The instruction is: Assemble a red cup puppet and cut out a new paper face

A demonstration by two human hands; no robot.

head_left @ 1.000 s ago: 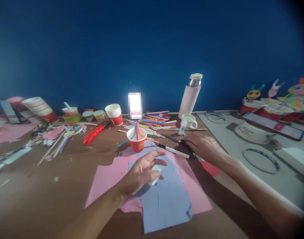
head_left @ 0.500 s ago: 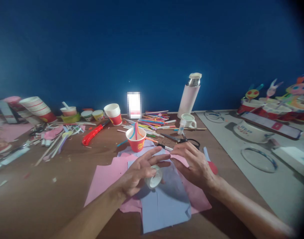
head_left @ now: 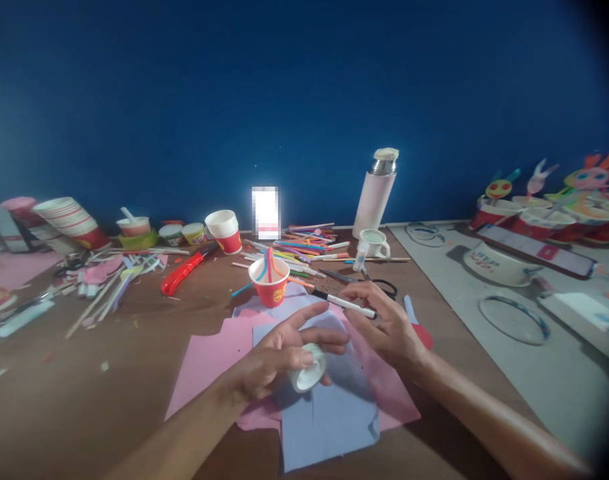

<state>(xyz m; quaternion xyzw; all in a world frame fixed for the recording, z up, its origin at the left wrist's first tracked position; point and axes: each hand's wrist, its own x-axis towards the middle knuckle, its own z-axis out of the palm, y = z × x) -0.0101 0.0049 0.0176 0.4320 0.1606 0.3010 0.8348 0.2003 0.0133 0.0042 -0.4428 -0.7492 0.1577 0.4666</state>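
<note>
Red-handled tool point(head_left: 185, 271): lies on the counter point(head_left: 149, 393), handle toward the near left.
Pink paper point(head_left: 204, 363): flat on the counter, extending beneath the blue sheet point(head_left: 329, 433).
Left hand point(head_left: 278, 353): thumb closed onto a white round piece, gripping it against the fingers; the other fingers extend to the right, slightly parted.
Red cup point(head_left: 270, 292): upright beyond the left hand, white inside, coloured strips point(head_left: 270, 261) rising from it.
White round piece point(head_left: 308, 377): short and cylindrical, pale rim around one end face; held above the blue sheet. Contents cannot be made out.
White piece, orientation: end face toward the viewer and slightly right; axis tilted, running away to the far left.
Marker point(head_left: 340, 301): slim, white barrel, black at both ends; lies beyond the white piece.
Marker, orientation: long axis slants from far left to near right, longer black end at far left.
Right hand point(head_left: 390, 330): thumb and fingers spread about the marker's near end; contact cannot be determined.
Scissors point(head_left: 337, 275): beyond the right hand, blades pointing left.
</note>
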